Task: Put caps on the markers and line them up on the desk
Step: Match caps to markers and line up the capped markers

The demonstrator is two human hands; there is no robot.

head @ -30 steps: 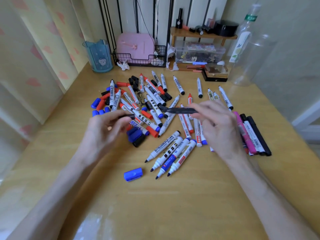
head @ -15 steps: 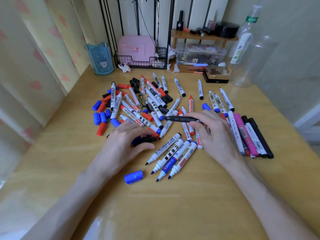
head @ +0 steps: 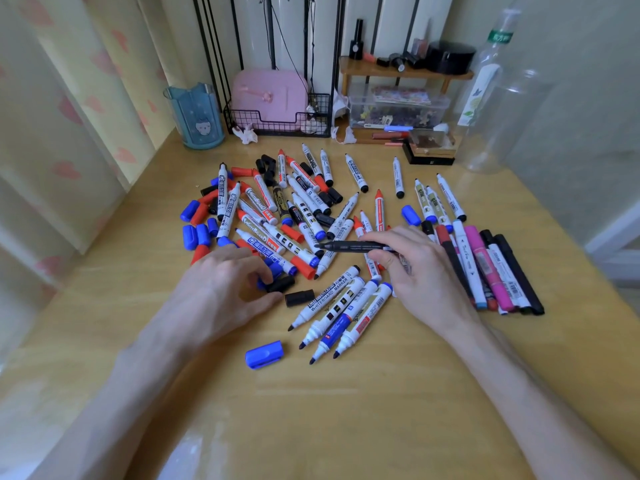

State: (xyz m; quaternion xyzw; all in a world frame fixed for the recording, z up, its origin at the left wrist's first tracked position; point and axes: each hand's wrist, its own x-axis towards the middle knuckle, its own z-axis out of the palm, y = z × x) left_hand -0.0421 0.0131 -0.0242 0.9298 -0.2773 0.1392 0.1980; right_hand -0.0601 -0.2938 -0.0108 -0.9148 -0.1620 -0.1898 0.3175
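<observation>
Both forearms run off the bottom edge. Nearest on the wooden surface (head: 346, 417) lies a loose blue cap (head: 264, 354), then four uncapped markers (head: 341, 308) side by side, one printed "WHITEBOARD MARKER". The left grip (head: 221, 289) curls its fingers down onto a black cap (head: 281, 284), hiding part of it. Whether the cap is pinched cannot be told. A second black cap (head: 300, 296) lies just beside the thumb. The right grip (head: 419, 275) pinches a black marker (head: 349, 245), bare tip pointing left, its print too small to read. A row of pens (head: 498, 271) lies just beside that grip. Beyond, the pile of markers and caps (head: 277, 209) shows "WHITEBOARD" on some barrels. At the back a clear bottle (head: 485, 81) is cut off at the top, its green label unreadable.
</observation>
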